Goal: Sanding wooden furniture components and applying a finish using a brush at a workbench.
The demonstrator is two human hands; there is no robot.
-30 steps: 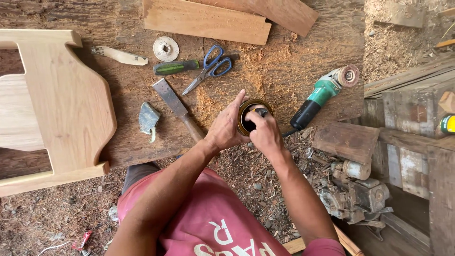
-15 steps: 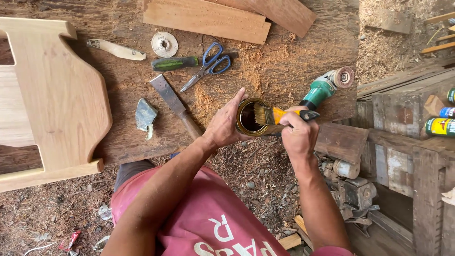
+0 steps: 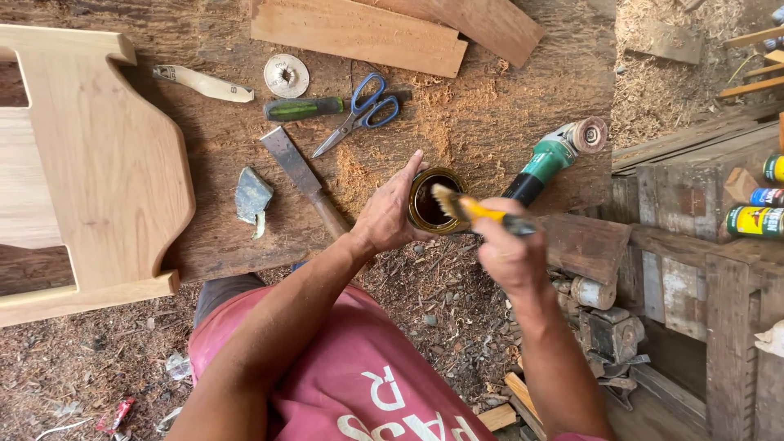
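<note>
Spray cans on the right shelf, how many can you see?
3: a green-capped can at the frame edge, a blue and red can below it, a yellow can lowest. More may lie out of frame.

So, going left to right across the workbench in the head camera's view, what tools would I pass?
Pale shaped wooden panel → grey crumpled rag → wooden-handled flat chisel → blue-handled scissors → left hand on the round open tin of dark liquid → yellow-handled brush in the right hand → green angle grinder.

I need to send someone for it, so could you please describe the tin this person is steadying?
Start at the long sawdust-strewn wooden workbench and go to its near edge, beside the green angle grinder. The left hand grips a small round open metal tin of dark liquid, the only container there, with brush bristles above it.
</note>
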